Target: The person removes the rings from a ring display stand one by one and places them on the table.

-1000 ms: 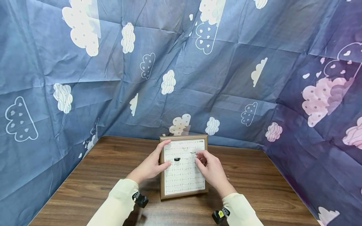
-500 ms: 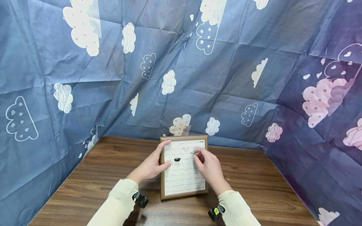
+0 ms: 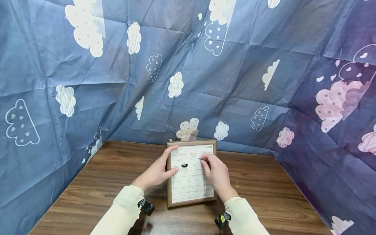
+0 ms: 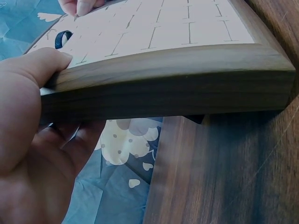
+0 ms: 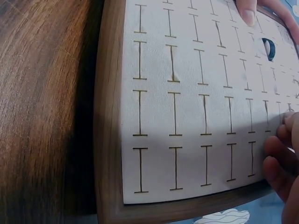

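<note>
At the tips of the right grip (image 3: 217, 171) — a thin ring (image 3: 200, 159).

right hand (image 5: 284, 156) edge-cropped, pinched item (image 3: 201, 159) indistinct

Kinda a curtained-off nook, can't tell if it's someone's home or a studio: creased blue cloud-print fabric (image 3: 194, 88) hangs around a wood-grain table (image 3: 264, 186).

The bench (image 3: 261, 186) has a brown wood-grain top with dark streaks; on it a wood-framed, white slotted board (image 3: 191, 202) stands tilted, and a small gold-coloured piece (image 3: 236, 184) lies to its right
</note>
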The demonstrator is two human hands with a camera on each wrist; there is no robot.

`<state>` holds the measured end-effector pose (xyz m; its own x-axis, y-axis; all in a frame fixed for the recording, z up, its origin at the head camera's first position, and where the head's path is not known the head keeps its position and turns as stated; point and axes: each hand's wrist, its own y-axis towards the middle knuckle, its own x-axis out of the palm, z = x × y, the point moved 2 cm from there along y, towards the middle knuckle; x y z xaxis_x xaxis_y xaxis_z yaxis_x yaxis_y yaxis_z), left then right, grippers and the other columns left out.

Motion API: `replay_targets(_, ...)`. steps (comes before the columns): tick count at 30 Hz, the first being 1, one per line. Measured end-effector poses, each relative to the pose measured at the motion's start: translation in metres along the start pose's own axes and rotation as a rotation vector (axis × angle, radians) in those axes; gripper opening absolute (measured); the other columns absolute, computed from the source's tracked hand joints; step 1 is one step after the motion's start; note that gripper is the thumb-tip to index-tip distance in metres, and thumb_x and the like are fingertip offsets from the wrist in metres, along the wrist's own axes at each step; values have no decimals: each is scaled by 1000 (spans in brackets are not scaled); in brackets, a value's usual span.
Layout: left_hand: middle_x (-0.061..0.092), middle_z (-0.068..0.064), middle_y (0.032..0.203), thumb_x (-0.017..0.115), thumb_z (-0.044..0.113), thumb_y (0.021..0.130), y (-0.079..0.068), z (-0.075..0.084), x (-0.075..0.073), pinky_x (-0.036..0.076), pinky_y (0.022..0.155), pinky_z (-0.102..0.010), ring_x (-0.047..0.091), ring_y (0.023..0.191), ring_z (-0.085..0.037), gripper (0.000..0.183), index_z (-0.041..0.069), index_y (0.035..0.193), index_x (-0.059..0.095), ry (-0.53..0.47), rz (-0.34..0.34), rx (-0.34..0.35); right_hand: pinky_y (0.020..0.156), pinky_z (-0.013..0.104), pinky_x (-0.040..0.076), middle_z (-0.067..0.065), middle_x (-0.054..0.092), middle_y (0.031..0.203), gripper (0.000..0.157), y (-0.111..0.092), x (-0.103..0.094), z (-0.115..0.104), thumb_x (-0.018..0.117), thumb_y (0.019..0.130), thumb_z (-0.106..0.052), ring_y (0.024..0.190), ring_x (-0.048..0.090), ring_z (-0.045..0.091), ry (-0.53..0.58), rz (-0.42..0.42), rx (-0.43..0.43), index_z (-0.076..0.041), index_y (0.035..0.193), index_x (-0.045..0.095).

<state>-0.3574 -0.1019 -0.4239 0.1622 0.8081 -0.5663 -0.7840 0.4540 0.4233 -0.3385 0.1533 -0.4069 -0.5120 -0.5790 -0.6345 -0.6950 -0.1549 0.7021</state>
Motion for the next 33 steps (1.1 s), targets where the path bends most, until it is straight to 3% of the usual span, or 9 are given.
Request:
replay_targets(10, 53, -14, 157, 74, 11, 102, 0, 0, 0, 50, 111, -45, 65, 126, -22, 87, 31, 168, 21, 6, 4, 25, 78, 41, 56, 0, 70, 98, 10, 0, -3, 8, 76, 101, -11, 84, 63, 14, -4, -38, -94, -14, 106, 68)
replay_targets(20, 53, -11, 157, 74, 11, 102, -2, 0, 0, 48, 112, -44, 63, 127, -20, 88, 34, 168, 21, -1, -8, -11, 76, 35, 55, -1, 66, 97, 9, -1, -5, 16, 73, 102, -8, 84, 60, 10, 44, -71, -192, -12, 107, 66)
replay_targets(33, 54, -12, 156, 73, 13, 103, -1, -1, -2, 48, 112, -46, 64, 128, -22, 87, 33, 169, 20, 9, -7, 2, 71, 27, 52, -2, 64, 94, 13, -1, -10, 19, 75, 100, -3, 82, 56, 6, 143, -76, -204, -10, 107, 66)
